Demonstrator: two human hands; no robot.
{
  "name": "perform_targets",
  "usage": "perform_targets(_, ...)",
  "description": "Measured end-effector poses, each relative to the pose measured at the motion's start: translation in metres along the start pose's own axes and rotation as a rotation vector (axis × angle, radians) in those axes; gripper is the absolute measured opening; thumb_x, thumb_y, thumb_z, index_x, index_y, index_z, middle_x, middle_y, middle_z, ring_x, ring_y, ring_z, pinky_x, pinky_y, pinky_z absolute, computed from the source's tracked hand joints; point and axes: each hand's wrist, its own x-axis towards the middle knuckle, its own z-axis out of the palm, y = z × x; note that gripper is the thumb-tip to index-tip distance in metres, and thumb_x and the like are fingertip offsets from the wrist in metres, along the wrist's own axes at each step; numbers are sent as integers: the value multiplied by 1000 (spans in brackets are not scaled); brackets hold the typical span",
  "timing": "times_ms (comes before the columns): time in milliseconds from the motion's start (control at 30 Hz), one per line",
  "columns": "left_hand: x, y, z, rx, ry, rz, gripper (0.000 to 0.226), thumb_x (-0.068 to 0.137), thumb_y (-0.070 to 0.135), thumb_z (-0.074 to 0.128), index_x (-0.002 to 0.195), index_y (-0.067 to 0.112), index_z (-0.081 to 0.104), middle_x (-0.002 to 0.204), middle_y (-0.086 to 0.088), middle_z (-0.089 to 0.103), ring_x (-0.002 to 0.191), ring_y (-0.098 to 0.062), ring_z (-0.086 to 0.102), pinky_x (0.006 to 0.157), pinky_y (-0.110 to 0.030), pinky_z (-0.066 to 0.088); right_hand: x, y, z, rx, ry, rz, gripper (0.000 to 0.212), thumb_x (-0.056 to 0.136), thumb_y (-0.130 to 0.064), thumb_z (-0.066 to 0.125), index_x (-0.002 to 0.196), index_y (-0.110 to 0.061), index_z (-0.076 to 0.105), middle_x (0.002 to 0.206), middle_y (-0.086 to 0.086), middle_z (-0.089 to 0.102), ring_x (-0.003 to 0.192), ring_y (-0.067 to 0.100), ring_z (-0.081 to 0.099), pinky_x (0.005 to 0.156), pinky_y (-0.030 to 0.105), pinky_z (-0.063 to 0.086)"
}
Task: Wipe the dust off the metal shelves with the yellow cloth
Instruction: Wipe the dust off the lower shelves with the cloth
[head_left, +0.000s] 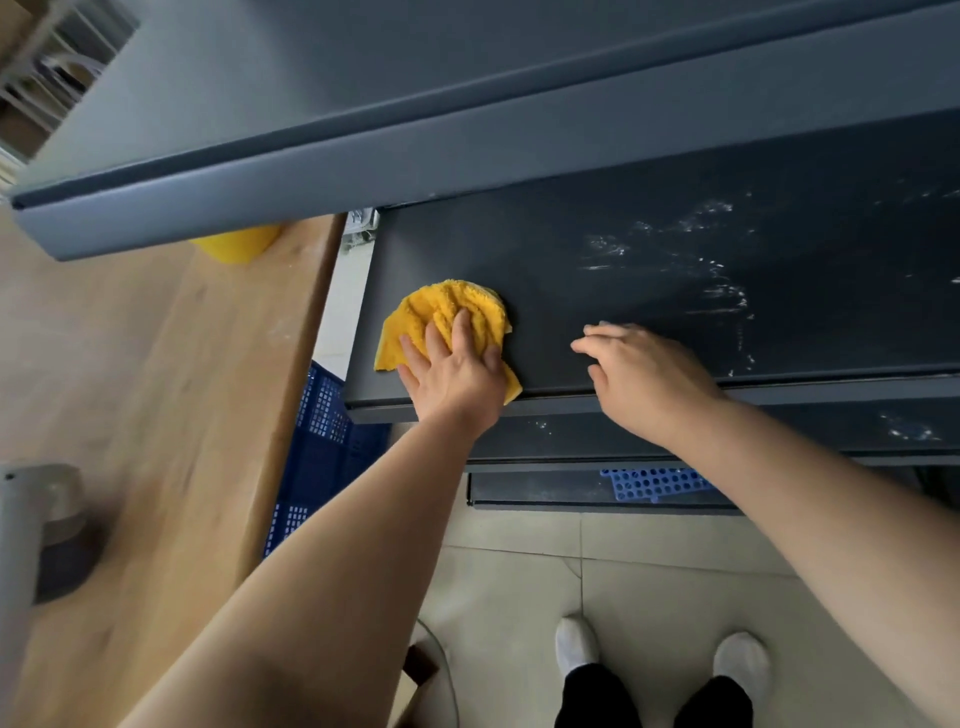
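A crumpled yellow cloth (436, 312) lies on the left end of a dark grey metal shelf (597, 260). My left hand (454, 371) presses flat on the cloth with fingers spread over it. To its right, my right hand (644, 374) rests on the bare shelf surface near the front edge, fingers loosely curled, holding nothing. White dust streaks (696, 265) cover the right part of the shelf. The shelf above (467, 145) overhangs it, and a lower shelf (571, 431) also shows white dust specks.
A wooden table (171, 405) stands left of the shelves, with a yellow object (236, 244) at its far end. A blue plastic crate (322, 447) sits between table and shelves. A blue perforated tray (654, 483) lies on the lowest shelf. My feet (660, 660) stand on tiled floor.
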Motion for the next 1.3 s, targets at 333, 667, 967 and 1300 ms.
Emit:
perform_targets(333,18,61,1,92,-82,43,62,98,54,22,153,38,-4,162,0,-13,145,-36,-22,116,-55,-9,-17,59,-17,-56,163,199,45,96,-9,45,140,-20,46,153,0,37,145,17,25,112,41,34)
perform_targets(667,8,168,21,119,-101,122,64,98,56,20,153,36,-6,162,-3,-14,144,-37,-24,116,-55,-11,-47,133,-49,-65,133,272,51,95,-9,45,145,-20,38,156,-1,29,147,17,20,113,40,31)
perform_targets(967,10,245,35,120,-113,241,61,98,56,23,153,39,2,162,-1,-8,145,-35,-20,116,-54,-11,-65,189,-59,-71,73,234,49,97,-9,42,145,-17,36,156,-2,30,146,16,22,115,35,29)
perform_targets(1300,-40,248,51,178,-100,514,56,100,52,22,152,40,4,162,-2,0,147,-32,-17,118,-51,-8,-62,196,-64,-3,-5,212,56,96,-4,39,149,-18,30,160,-3,20,148,14,14,116,38,30)
